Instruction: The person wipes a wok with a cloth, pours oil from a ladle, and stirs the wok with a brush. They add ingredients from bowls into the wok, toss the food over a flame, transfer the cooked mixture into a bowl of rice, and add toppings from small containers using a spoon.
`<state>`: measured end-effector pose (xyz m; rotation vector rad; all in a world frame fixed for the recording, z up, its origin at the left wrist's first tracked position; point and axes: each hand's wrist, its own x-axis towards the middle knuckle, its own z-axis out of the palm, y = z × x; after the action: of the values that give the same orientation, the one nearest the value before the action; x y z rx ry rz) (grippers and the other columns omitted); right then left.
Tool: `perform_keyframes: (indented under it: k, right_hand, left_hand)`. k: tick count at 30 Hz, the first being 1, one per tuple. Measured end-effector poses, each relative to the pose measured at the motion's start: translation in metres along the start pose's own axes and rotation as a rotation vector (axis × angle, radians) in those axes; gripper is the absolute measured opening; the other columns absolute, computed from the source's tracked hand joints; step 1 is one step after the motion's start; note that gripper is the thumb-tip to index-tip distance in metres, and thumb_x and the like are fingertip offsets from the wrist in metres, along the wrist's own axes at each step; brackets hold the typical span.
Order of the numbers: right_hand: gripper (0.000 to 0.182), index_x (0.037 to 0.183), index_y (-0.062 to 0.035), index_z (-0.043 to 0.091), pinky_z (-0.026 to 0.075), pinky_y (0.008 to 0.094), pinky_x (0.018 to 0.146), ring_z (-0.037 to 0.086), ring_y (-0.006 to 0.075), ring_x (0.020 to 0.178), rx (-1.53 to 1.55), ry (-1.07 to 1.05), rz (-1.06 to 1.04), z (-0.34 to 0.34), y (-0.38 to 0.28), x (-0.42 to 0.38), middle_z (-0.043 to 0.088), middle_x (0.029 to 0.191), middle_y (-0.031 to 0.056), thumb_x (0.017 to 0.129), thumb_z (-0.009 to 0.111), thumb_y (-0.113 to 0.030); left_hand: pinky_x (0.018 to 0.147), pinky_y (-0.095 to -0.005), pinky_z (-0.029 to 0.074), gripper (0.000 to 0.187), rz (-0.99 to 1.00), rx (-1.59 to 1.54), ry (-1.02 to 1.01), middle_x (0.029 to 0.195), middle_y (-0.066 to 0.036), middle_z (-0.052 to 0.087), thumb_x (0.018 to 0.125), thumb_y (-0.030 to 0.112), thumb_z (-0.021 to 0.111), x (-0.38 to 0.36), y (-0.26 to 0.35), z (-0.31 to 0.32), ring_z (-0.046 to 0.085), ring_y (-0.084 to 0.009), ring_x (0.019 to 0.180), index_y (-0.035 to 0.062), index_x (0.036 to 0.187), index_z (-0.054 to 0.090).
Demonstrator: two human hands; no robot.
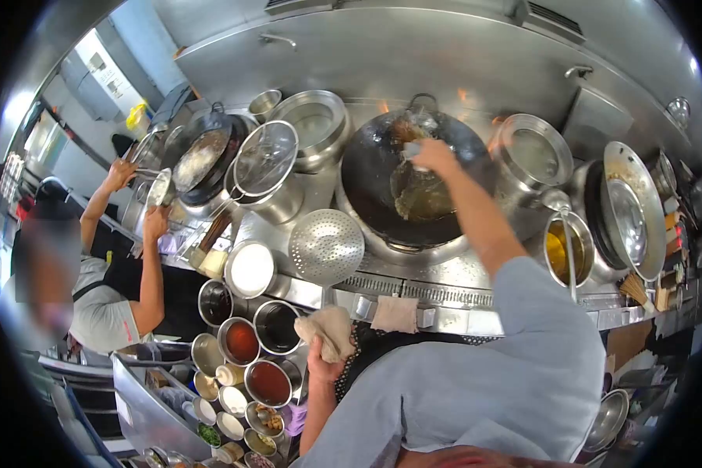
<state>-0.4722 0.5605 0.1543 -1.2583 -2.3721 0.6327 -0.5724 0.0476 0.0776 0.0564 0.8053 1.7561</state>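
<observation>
While the right hand reaches out over the big black wok, its fingers are wrapped round a ladle handle, with the ladle bowl down in the wok and holding a brownish liquid; small flames show at the back rim, so the burner looks lit. Left hand sits low by the desk front edge, fingers closed on a crumpled beige cloth. Progress as a judgement: cooking is under way, the wok is mostly bare apart from what sits in the ladle, so this reads as an early stage, with most of the cooking left. A perforated strainer lies just left of the wok, touching nothing in it. Seasoning bowls with red and dark sauces cluster lower left, near the left hand. An oil pot with its own ladle stands right of the wok. A co-worker at the far left station has both hands up at another wok, well apart
</observation>
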Motion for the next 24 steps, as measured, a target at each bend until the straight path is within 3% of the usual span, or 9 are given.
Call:
perform_keyframes:
  k: [2, 4, 9, 11, 12, 14, 18, 21, 24]
  right_hand:
    - [0.048, 0.113, -0.012, 0.068, 0.053, 0.0439, 0.088, 0.065, 0.0368, 0.102, -0.203, -0.158, 0.14, 0.042, -0.03, -0.018, 0.068, 0.107, 0.0212, 0.069, 0.066, -0.03]
    - [0.062, 0.129, -0.0142, 0.06, 0.046, 0.0444, 0.099, 0.062, 0.0409, 0.108, -0.056, -0.191, 0.006, 0.053, -0.055, -0.066, 0.064, 0.112, 0.0264, 0.07, 0.065, -0.031]
    - [0.054, 0.122, -0.013, 0.062, 0.053, 0.0449, 0.088, 0.065, 0.0365, 0.102, 0.065, 0.154, 0.366, 0.024, 0.014, 0.017, 0.067, 0.109, 0.0202, 0.075, 0.068, -0.038]
    - [0.056, 0.123, -0.0128, 0.062, 0.053, 0.0429, 0.087, 0.065, 0.035, 0.102, 0.087, 0.144, 0.214, 0.05, 0.008, 0.019, 0.067, 0.111, 0.02, 0.073, 0.069, -0.037]
    - [0.057, 0.122, -0.0119, 0.064, 0.053, 0.0417, 0.088, 0.065, 0.0357, 0.103, 0.188, -0.126, 0.21, 0.037, -0.023, -0.004, 0.067, 0.112, 0.0208, 0.07, 0.069, -0.037]
    - [0.06, 0.122, -0.0135, 0.064, 0.048, 0.0421, 0.094, 0.063, 0.038, 0.107, 0.158, -0.213, 0.093, 0.073, -0.028, -0.036, 0.066, 0.114, 0.021, 0.069, 0.069, -0.04]
    - [0.063, 0.127, -0.0176, 0.063, 0.049, 0.0409, 0.095, 0.064, 0.0339, 0.106, -0.11, -0.477, -0.071, -0.01, -0.019, -0.118, 0.066, 0.116, 0.0166, 0.07, 0.07, -0.045]
    - [0.05, 0.105, -0.0125, 0.073, 0.054, 0.0431, 0.083, 0.069, 0.0307, 0.094, -0.49, -0.542, 0.05, -0.064, 0.015, -0.067, 0.071, 0.099, 0.0171, 0.069, 0.07, -0.046]
    - [0.037, 0.093, -0.0029, 0.073, 0.058, 0.0429, 0.072, 0.071, 0.0322, 0.084, -0.47, -0.158, 0.198, -0.046, 0.023, -0.003, 0.071, 0.094, 0.0209, 0.071, 0.068, -0.032]
  left_hand:
    - [0.076, -0.0428, 0.054, 0.086, 0.04, 0.104, -0.025, 0.127, -0.019, 0.055, 0.079, 0.054, 0.069, 0.017, 0.007, 0.019, 0.059, -0.0346, 0.106, 0.0062, 0.142, 0.035]
    - [0.081, -0.0438, 0.053, 0.086, 0.056, 0.157, -0.064, 0.124, -0.021, 0.056, 0.078, 0.053, 0.069, 0.009, 0.013, 0.037, 0.06, -0.0343, 0.106, 0.0037, 0.14, 0.036]
    - [0.082, -0.0441, 0.053, 0.089, -0.045, 0.146, -0.088, 0.126, -0.017, 0.054, 0.075, 0.051, 0.074, 0.006, 0.005, 0.019, 0.059, -0.034, 0.109, 0.0052, 0.14, 0.036]
    - [0.083, -0.0442, 0.053, 0.087, -0.056, 0.129, -0.132, 0.126, -0.017, 0.055, 0.076, 0.051, 0.073, 0.013, -0.004, 0.006, 0.059, -0.0333, 0.109, 0.0047, 0.14, 0.036]
    - [0.084, -0.0443, 0.052, 0.086, -0.066, 0.104, -0.166, 0.125, -0.017, 0.055, 0.077, 0.05, 0.072, 0.015, -0.011, 0.002, 0.059, -0.0327, 0.108, 0.0042, 0.14, 0.037]
    - [0.084, -0.0455, 0.053, 0.086, -0.107, 0.124, -0.073, 0.121, -0.018, 0.057, 0.077, 0.051, 0.072, 0.004, -0.014, -0.006, 0.06, -0.0331, 0.105, 0.0031, 0.14, 0.037]
    - [0.085, -0.0472, 0.053, 0.083, -0.08, 0.183, 0.063, 0.122, -0.017, 0.056, 0.079, 0.046, 0.072, -0.023, 0.008, -0.004, 0.06, -0.0337, 0.106, 0.0023, 0.14, 0.036]
    - [0.088, -0.048, 0.052, 0.08, -0.058, 0.203, 0.128, 0.128, -0.017, 0.052, 0.081, 0.04, 0.072, -0.012, 0.019, -0.03, 0.058, -0.0338, 0.111, 0.0019, 0.141, 0.034]
    - [0.09, -0.0474, 0.052, 0.077, -0.018, 0.398, -0.026, 0.129, -0.016, 0.051, 0.084, 0.033, 0.069, 0.048, 0.039, -0.036, 0.056, -0.0334, 0.114, 0.0006, 0.142, 0.032]
